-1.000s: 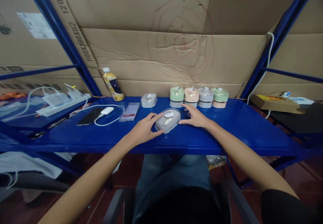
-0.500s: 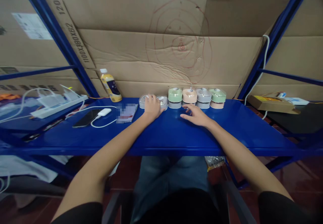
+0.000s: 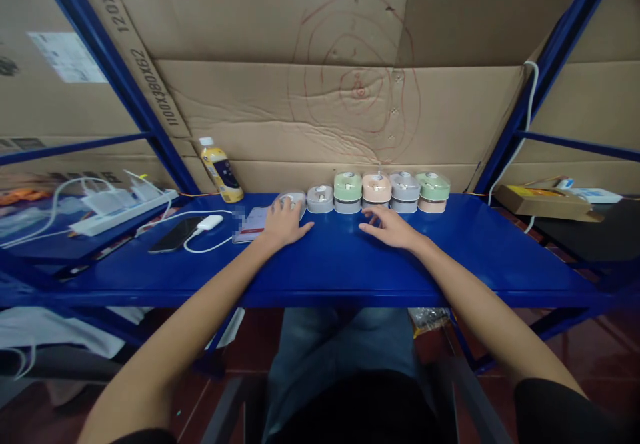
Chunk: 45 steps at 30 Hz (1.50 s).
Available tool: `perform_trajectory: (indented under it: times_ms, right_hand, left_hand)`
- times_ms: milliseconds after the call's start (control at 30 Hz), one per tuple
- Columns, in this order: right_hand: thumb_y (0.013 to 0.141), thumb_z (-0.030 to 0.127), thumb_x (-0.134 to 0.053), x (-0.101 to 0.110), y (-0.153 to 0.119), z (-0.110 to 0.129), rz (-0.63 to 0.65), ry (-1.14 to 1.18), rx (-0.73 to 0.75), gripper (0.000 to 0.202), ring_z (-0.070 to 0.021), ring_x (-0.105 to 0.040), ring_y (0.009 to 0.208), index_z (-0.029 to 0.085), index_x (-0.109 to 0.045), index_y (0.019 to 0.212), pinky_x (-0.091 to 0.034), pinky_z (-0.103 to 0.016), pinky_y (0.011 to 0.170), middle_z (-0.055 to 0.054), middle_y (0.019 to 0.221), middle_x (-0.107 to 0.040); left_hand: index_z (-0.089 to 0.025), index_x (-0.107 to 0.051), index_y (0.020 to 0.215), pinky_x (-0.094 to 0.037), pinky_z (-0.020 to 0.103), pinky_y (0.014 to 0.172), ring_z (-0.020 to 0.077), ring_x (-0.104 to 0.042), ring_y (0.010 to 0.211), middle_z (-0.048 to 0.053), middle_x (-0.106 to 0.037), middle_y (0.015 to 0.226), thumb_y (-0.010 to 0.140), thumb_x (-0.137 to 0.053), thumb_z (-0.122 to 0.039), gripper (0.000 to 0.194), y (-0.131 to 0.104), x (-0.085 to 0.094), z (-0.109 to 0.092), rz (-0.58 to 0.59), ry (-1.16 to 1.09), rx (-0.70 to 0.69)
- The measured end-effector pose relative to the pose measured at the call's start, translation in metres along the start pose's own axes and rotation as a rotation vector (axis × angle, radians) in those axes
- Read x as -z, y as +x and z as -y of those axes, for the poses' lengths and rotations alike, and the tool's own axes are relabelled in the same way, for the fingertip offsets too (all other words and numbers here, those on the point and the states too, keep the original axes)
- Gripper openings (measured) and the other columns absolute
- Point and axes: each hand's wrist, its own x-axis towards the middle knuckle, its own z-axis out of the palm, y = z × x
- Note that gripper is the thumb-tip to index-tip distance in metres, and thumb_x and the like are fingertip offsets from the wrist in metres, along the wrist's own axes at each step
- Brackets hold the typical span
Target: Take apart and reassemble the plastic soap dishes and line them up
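Note:
My left hand [image 3: 284, 224] has its fingers spread over the leftmost grey lidded container [image 3: 299, 199], with the thumb pointing out to the right. The fingers cover part of its lid, and whether they press on it I cannot tell. Just right of it sits another grey container [image 3: 320, 200]. In front of the peach-topped stack [image 3: 377, 189] is my right hand [image 3: 393, 227], palm inward, fingers loosely bent, thumb apart, holding nothing. Beside that stack stand a green-over-grey stack [image 3: 347, 187], a grey stack [image 3: 405, 189] and a green-over-peach stack [image 3: 433, 189].
On the blue table [image 3: 345, 264], a phone with a pixelated screen [image 3: 249, 226] lies by my left wrist. Farther left are a dark phone [image 3: 176, 235], a white charger [image 3: 210, 221], a yellow bottle [image 3: 223, 172] and a power strip [image 3: 125, 211]. A cardboard box [image 3: 550, 203] sits at right.
My left hand has shifted left and towards me, uncovering the second grey container and spreading its thumb. My right hand has hardly moved, and the stacks stay put.

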Motion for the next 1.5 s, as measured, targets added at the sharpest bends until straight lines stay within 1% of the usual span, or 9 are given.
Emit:
perform_trajectory:
  times_ms: [200, 300, 467, 600, 767, 867, 1067, 1267, 1500]
  right_hand:
    - [0.095, 0.053, -0.071, -0.003, 0.000, 0.003, -0.006, 0.010, 0.019, 0.046, -0.0262, -0.072, 0.095, 0.020, -0.071, 0.127, -0.061, -0.049, 0.091, -0.014, 0.119, -0.074]
    - [0.084, 0.062, -0.081, -0.004, -0.003, 0.012, 0.024, 0.022, 0.092, 0.069, -0.0307, -0.070, 0.114, 0.023, -0.066, 0.138, -0.058, -0.053, 0.101, -0.015, 0.132, -0.069]
    - [0.064, 0.070, -0.093, -0.008, -0.009, 0.029, 0.167, 0.022, 0.211, 0.116, -0.0402, -0.050, 0.148, 0.026, -0.046, 0.160, -0.045, -0.059, 0.121, -0.017, 0.162, -0.050]
    - [0.068, 0.063, -0.092, -0.003, -0.009, 0.033, 0.185, 0.051, 0.181, 0.102, -0.0374, -0.066, 0.131, 0.026, -0.053, 0.155, -0.051, -0.058, 0.114, -0.014, 0.144, -0.067]
    - [0.079, 0.056, -0.086, 0.019, -0.006, 0.017, 0.111, 0.153, 0.089, 0.073, -0.0312, -0.072, 0.114, 0.023, -0.064, 0.140, -0.057, -0.051, 0.105, -0.011, 0.123, -0.075]
    - [0.082, 0.055, -0.082, 0.031, -0.006, 0.004, 0.038, 0.208, 0.020, 0.066, -0.0298, -0.073, 0.108, 0.022, -0.065, 0.136, -0.058, -0.051, 0.102, -0.010, 0.117, -0.077]
    - [0.089, 0.063, -0.072, 0.041, -0.004, -0.009, -0.172, 0.117, -0.080, 0.054, -0.0318, -0.071, 0.107, 0.023, -0.070, 0.126, -0.057, -0.054, 0.101, -0.009, 0.115, -0.077]
    - [0.088, 0.066, -0.070, 0.039, -0.002, -0.010, -0.298, 0.079, -0.115, 0.060, -0.0318, -0.071, 0.102, 0.021, -0.068, 0.128, -0.057, -0.054, 0.098, -0.011, 0.114, -0.077]
    - [0.090, 0.068, -0.066, 0.036, -0.001, -0.008, -0.353, 0.066, -0.098, 0.060, -0.0314, -0.070, 0.102, 0.022, -0.068, 0.128, -0.056, -0.054, 0.097, -0.010, 0.116, -0.077]
  left_hand:
    - [-0.014, -0.061, 0.131, -0.047, 0.060, 0.110, 0.0445, -0.053, 0.130, 0.022, -0.062, 0.139, 0.095, -0.066, -0.042, 0.046, -0.074, 0.005, 0.001, -0.262, -0.259, -0.180]
    - [-0.020, -0.060, 0.125, -0.048, 0.054, 0.113, 0.0366, -0.055, 0.129, 0.015, -0.064, 0.132, 0.095, -0.067, -0.031, 0.033, -0.088, 0.009, -0.010, -0.293, -0.480, -0.339]
    - [-0.019, -0.052, 0.141, -0.045, 0.051, 0.122, 0.0362, -0.050, 0.146, 0.020, -0.049, 0.152, 0.083, -0.084, -0.037, 0.069, -0.079, 0.012, -0.044, -0.188, -0.774, -0.529]
    - [-0.018, -0.039, 0.157, -0.043, 0.053, 0.125, 0.0375, -0.050, 0.148, 0.021, -0.051, 0.157, 0.079, -0.086, -0.039, 0.093, -0.064, 0.007, -0.060, -0.076, -0.880, -0.494]
    - [-0.020, -0.031, 0.166, -0.044, 0.055, 0.123, 0.0387, -0.053, 0.147, 0.020, -0.051, 0.161, 0.076, -0.089, -0.047, 0.110, -0.054, 0.004, -0.055, 0.010, -0.918, -0.444]
    - [-0.023, -0.036, 0.166, -0.042, 0.054, 0.125, 0.0369, -0.052, 0.148, 0.017, -0.050, 0.163, 0.084, -0.082, -0.046, 0.097, -0.052, 0.006, -0.050, -0.006, -0.877, -0.501]
    - [-0.024, -0.078, 0.131, -0.039, 0.057, 0.127, 0.0362, -0.050, 0.150, 0.016, -0.051, 0.157, 0.099, -0.066, -0.043, 0.039, -0.054, 0.004, -0.048, -0.010, -0.728, -0.565]
    - [-0.022, -0.079, 0.128, -0.039, 0.058, 0.127, 0.0359, -0.048, 0.150, 0.016, -0.050, 0.158, 0.104, -0.056, -0.048, 0.042, -0.054, 0.007, -0.050, -0.038, -0.722, -0.517]
    - [-0.017, -0.075, 0.129, -0.040, 0.054, 0.127, 0.0339, -0.053, 0.146, 0.015, -0.054, 0.155, 0.106, -0.047, -0.050, 0.049, -0.055, 0.016, -0.038, -0.257, -0.781, -0.297]
